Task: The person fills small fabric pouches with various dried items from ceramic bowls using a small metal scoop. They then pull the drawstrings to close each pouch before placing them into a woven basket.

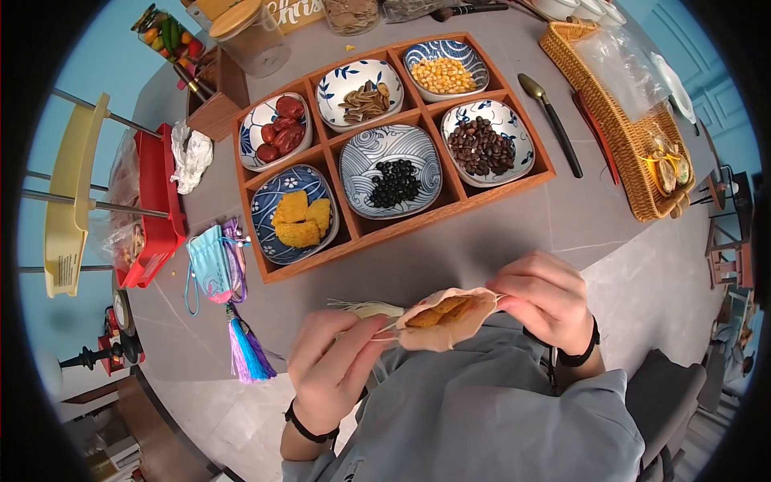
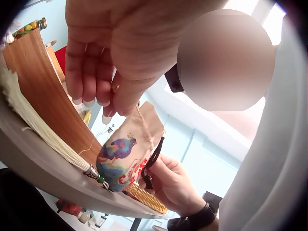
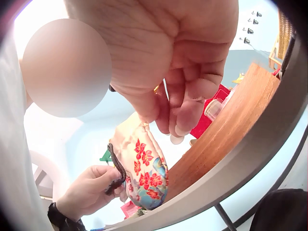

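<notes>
Between the two hands hangs a small cream drawstring pouch (image 1: 438, 337), its mouth partly open, with yellow-orange pieces (image 1: 442, 312) inside. The left hand (image 1: 333, 361) pinches drawstring cords at one side of the mouth. At the opposite side, the right hand (image 1: 548, 301) pinches the cord ends close to the fabric. A printed blue-purple bird (image 2: 118, 148) shows on the pouch in the left wrist view, and red flowers (image 3: 148, 178) show in the right wrist view. A pale cream tassel (image 2: 48, 130) hangs from the pouch bottom. Both hands hold the pouch close before the body, at the table's front edge.
Beyond the hands lies a wooden divided tray (image 1: 385, 230) with several patterned bowls of dried foods. Two tasselled pouches (image 1: 210, 261) rest at its left, near a red bin (image 1: 152, 209). A spoon (image 1: 554, 120) and wicker basket (image 1: 642, 189) lie to the right.
</notes>
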